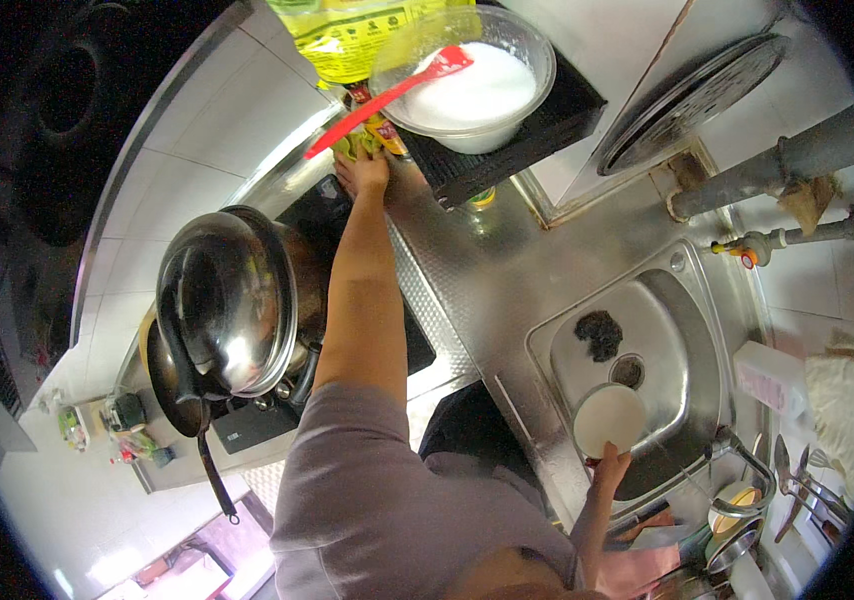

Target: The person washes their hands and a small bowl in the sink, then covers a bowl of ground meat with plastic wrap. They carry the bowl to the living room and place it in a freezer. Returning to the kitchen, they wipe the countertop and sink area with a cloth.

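My left hand (364,169) reaches far forward to the back of the counter, touching a crumpled yellow-green thing (356,145), perhaps a packet. Its fingertips are partly hidden, so I cannot tell whether it grips. Just above the hand, a red silicone spatula or brush (378,106) lies across the rim of a clear plastic bowl (547,67) holding white powder (483,86). Over the sink's near part, my right hand (611,463) holds a white round bowl (609,420) by its rim.
A steel sink (686,300) contains a dark scouring pad (599,335) near the drain. Left of my arm stand a lidded steel pot (228,300) and a frying pan (176,367). A black ridged stand (442,176) supports the plastic bowl. Pipes (802,161) run along the right wall.
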The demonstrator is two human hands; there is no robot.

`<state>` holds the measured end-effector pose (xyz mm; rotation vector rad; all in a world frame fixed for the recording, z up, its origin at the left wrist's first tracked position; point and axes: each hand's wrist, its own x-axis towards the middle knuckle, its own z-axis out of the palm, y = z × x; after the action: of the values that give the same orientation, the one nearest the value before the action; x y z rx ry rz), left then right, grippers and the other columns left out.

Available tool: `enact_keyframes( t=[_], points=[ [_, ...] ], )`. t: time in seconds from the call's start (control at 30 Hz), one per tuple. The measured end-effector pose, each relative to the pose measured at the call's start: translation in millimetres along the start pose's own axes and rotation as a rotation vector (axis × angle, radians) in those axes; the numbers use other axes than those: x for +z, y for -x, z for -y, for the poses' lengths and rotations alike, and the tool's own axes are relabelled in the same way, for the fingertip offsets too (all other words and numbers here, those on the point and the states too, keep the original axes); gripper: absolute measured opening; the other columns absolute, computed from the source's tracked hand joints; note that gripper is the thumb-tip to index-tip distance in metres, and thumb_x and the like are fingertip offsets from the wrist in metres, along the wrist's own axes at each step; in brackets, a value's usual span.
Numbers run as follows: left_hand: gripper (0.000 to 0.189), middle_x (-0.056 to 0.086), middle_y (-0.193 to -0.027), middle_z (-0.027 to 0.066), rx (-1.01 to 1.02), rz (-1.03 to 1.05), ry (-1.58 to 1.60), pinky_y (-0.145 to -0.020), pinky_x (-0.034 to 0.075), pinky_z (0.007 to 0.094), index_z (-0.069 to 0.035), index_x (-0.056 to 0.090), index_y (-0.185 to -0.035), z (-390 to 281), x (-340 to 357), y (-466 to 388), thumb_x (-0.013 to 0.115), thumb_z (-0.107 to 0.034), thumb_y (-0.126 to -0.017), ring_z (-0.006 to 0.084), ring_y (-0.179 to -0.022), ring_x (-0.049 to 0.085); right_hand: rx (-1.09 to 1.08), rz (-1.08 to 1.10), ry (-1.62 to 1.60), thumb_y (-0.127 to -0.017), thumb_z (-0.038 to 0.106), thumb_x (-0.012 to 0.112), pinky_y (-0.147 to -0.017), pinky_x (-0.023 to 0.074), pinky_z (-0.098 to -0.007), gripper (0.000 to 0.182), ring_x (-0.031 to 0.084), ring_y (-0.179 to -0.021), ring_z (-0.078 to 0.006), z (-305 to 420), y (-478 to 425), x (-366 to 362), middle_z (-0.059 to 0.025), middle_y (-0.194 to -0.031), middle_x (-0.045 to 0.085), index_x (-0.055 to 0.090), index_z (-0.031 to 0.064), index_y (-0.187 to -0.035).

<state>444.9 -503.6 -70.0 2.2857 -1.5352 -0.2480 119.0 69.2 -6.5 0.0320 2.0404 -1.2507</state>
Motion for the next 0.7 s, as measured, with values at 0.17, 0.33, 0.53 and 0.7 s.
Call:
enact_keyframes(
  t=[0.17,0.33,0.53,0.7],
  points=[
    [0.043,0.03,-0.136,0.0201,0.34,-0.127,-0.062,-0.104,0.022,0.0455,-0.011,0.053,-0.119,6.7,-6.5,74.5,0.044,-0.035,-0.085,0.0391,-0.123,0.028,0.047,-0.002,0.007,-0.078,0.019,0.053,-0.039,0.0434,-0.0308,0.045,0.054,-0.053,-0.0188,-10.0,-0.4,18.2,-0.016,-0.081,0.056,0.041,-0.0051,-0.114],
    [0.036,0.03,-0.137,0.0196,0.597,0.112,0.046,-0.105,0.02,0.0457,-0.011,0.052,-0.118,-7.2,-16.8,236.1,0.041,-0.025,-0.087,0.0393,-0.127,0.025,0.074,0.177,0.008,-0.079,0.021,0.054,-0.04,0.0428,-0.0311,0.045,0.053,-0.052,-0.0205,-0.5,1.0,41.3,-0.0169,-0.086,0.055,0.041,-0.0047,-0.114],
    [0.045,0.044,-0.128,0.0145,0.907,0.878,0.399,-0.099,0.035,0.0372,-0.015,0.058,-0.112,-18.1,-17.1,386.4,0.049,0.003,-0.072,0.0295,-0.12,0.041,-0.013,0.088,0.099,-0.078,0.02,0.054,-0.039,0.0435,-0.0307,0.043,0.054,-0.054,-0.0208,7.2,12.4,28.4,-0.0142,-0.086,0.056,0.043,-0.0019,-0.114],
    [0.049,0.053,-0.12,0.0144,0.715,0.406,0.848,-0.096,0.037,0.0359,-0.009,0.056,-0.114,-30.2,-75.0,372.7,0.043,0.012,-0.071,0.0267,-0.113,0.05,0.034,0.069,0.032,-0.078,0.021,0.054,-0.042,0.0457,-0.0297,0.045,0.057,-0.065,-0.0232,-7.9,12.4,-22.0,-0.0184,-0.094,0.054,0.043,-0.0061,-0.112]
  ],
)
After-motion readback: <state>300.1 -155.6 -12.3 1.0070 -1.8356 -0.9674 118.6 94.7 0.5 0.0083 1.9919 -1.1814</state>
